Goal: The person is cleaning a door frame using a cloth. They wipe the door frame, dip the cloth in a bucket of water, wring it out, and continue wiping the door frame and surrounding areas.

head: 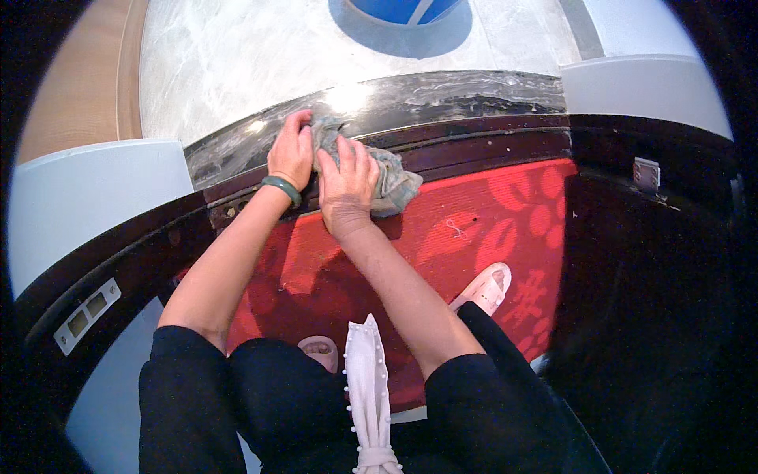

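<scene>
A crumpled grey-green cloth [394, 181] lies over the dark red-brown door sill [474, 145], and one end hangs above the red mat. My right hand [349, 175] presses down on the cloth, fingers bent into its folds. Against the cloth's left end is my left hand [292, 151], with a dark green bangle [283, 188] at the wrist. Its palm side and some fingertips are hidden, so its grip on the cloth is unclear. Just beyond the sill runs a dark marbled stone strip [444, 98], shiny with reflected light.
A red patterned mat [497, 201] lies under my pink slippers [487, 287]. A metal strike plate [87, 316] is set in the left frame, and a metal fitting [646, 173] on the dark right side. A blue round container [391, 9] stands on the pale floor [237, 65] beyond.
</scene>
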Available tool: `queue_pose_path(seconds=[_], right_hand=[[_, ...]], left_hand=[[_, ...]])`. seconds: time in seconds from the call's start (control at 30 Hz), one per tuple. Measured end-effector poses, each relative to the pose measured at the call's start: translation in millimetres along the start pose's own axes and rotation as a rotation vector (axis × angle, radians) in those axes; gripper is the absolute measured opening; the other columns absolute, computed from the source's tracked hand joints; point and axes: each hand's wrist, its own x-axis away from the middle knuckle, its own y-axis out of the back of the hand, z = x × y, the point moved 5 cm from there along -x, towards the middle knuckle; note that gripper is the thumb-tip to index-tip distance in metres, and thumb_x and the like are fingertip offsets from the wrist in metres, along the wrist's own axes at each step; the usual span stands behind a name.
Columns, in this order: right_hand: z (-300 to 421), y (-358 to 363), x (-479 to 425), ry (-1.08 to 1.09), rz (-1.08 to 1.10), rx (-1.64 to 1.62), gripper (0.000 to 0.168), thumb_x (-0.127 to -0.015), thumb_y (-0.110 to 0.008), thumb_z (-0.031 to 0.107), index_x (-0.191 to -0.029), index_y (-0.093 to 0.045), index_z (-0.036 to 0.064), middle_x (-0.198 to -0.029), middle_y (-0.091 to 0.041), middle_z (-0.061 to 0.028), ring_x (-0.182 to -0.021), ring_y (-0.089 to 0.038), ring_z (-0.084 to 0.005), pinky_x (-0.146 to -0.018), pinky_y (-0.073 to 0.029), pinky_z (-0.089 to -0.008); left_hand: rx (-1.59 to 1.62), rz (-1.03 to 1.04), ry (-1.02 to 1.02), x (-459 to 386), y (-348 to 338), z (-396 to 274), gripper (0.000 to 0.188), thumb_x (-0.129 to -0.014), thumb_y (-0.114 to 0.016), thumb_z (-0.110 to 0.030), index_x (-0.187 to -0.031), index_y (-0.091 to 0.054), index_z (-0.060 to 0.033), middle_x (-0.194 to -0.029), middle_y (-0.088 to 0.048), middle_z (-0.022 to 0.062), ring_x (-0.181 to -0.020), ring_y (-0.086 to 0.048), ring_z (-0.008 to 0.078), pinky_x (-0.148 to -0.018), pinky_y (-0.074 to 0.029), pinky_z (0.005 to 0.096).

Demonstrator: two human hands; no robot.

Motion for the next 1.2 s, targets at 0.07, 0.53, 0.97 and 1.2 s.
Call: queue_pose_path(seconds=[0.07, 0.53, 0.97, 1.2], right_hand=[[-24.3, 2.3, 3.1, 0.155, 0.067, -0.06, 0.033, -0.073, -0.064, 0.014, -0.105, -0.063, 0.02, -0.122, -0.053, -0.0074, -0.119, -0.047, -0.0283, -0.098, -0.035, -0.0476], [-338.5, 119.7, -10.4, -0.813, -0.064, 0.329, 0.036, -0.088, -0.052, 0.02, -0.122, -0.055, 0.011, -0.124, -0.051, -0.0217, -0.115, -0.049, -0.0384, -0.09, -0.043, -0.0535], [-122.1, 49.3, 36.2, -0.116, 0.106, -0.34, 0.02, -0.082, -0.061, 0.02, -0.094, -0.067, 0.006, -0.107, -0.062, -0.0171, -0.101, -0.059, -0.0333, -0.088, -0.044, -0.0456], [-361.8, 151.6, 24.3, -0.748, 0.024, 0.435, 0.044, -0.086, -0.057, 0.015, -0.129, -0.047, 0.007, -0.134, -0.044, -0.0199, -0.12, -0.045, -0.038, -0.095, -0.041, -0.0494]], left_hand=[[-0.107, -0.018, -0.082, 1.5, 2.4, 0.3, 0.027, -0.092, -0.043, -0.02, -0.111, -0.055, -0.0045, -0.113, -0.059, 0.017, -0.109, -0.054, 0.0357, -0.091, -0.043, 0.0427], [-0.712, 0.023, -0.384, 30.8, 3.5, 4.4, 0.037, -0.09, -0.051, -0.022, -0.125, -0.056, -0.0104, -0.133, -0.052, 0.0082, -0.129, -0.042, 0.0269, -0.104, -0.033, 0.0429], [-0.731, 0.036, -0.381, 31.8, 6.7, 6.9, 0.038, -0.089, -0.049, -0.02, -0.125, -0.055, -0.01, -0.131, -0.053, 0.0075, -0.125, -0.045, 0.0264, -0.101, -0.035, 0.0411], [-0.722, 0.088, -0.341, 31.1, 8.2, 10.4, 0.037, -0.09, -0.048, -0.021, -0.125, -0.055, -0.0098, -0.13, -0.054, 0.0079, -0.125, -0.045, 0.0271, -0.102, -0.034, 0.0424]])
